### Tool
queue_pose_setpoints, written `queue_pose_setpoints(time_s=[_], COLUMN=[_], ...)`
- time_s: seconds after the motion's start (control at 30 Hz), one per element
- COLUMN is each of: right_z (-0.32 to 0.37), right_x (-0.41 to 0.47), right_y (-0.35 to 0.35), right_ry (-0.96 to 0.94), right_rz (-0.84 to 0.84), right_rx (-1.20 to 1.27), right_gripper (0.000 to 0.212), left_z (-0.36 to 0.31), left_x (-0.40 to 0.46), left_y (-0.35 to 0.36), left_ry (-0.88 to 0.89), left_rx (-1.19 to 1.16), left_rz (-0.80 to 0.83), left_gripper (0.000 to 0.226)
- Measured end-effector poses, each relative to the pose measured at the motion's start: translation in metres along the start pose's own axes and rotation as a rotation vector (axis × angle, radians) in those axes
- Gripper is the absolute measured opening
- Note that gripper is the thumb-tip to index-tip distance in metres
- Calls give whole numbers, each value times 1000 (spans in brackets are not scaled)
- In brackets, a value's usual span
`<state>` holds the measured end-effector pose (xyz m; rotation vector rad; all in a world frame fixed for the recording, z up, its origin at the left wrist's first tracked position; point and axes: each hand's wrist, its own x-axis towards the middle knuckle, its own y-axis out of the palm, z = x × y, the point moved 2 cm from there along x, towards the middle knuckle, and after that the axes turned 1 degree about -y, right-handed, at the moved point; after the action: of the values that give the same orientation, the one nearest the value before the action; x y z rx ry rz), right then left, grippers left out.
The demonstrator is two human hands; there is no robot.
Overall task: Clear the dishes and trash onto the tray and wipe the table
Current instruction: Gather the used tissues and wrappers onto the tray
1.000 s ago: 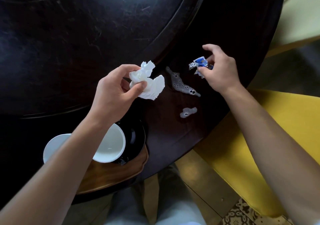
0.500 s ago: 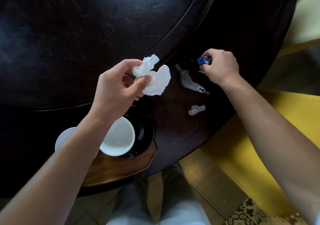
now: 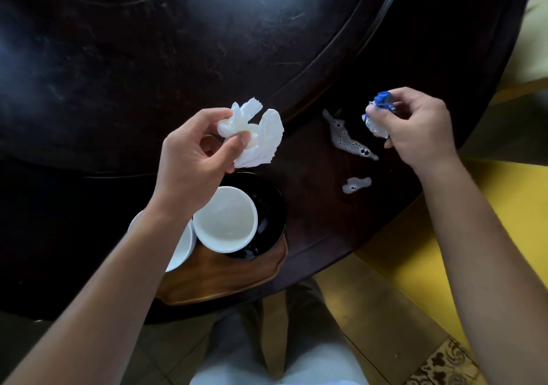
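My left hand pinches a crumpled white tissue above the dark round table. My right hand grips a crumpled blue and white wrapper, lifted off the table. Between the hands lie two foamy white spill patches, a long one and a small one. Below my left hand a wooden tray at the table's near edge carries a white bowl on a black plate and a second white dish, partly hidden by my forearm.
A raised dark turntable covers the table's middle, its rim curving past the tissue. A yellow seat stands at the right, close to the table's edge. My legs and the tiled floor show below.
My right hand has closed on the blue and white wrapper and lifted it off the table. The left hand holds the tissue much as before, and the view has shifted slightly.
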<state>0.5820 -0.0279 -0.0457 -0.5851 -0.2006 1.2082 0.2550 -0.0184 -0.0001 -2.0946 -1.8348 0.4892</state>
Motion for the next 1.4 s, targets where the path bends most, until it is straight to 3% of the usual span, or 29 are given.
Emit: queue_pose_setpoints(time_s=[0.23,0.4,0.53,0.8,0.93,1.07,1.4], right_z=[9,15,45,105,116,114,85], right_x=[-52,-100,-141,-241,-275,-302,-357], right_y=[-7,-1,10,54,67,71,66], right_ry=[-41,10,-4,-25,-87,-65,-14], right_rz=[-108,-94,-119,-166,-224,-253,-261], right_rx=[194,144,71,201,116,126,279], right_gripper=[17,18,15,18,19,24,16], left_z=[9,9,10,29,45,60,68], left_x=[-29,-47,-65,-114,-134,-155,-212], left_y=[-26,-49,-74,-135,-157,-161,-137], left_ry=[5,-3,-2,27,16,-3,-78], left_rx=[18,-19,-66,-101,-115,-93,-128], left_rz=[-81,-85,-48,36,61,64,96], left_gripper=[27,30,22,24,28,27,26])
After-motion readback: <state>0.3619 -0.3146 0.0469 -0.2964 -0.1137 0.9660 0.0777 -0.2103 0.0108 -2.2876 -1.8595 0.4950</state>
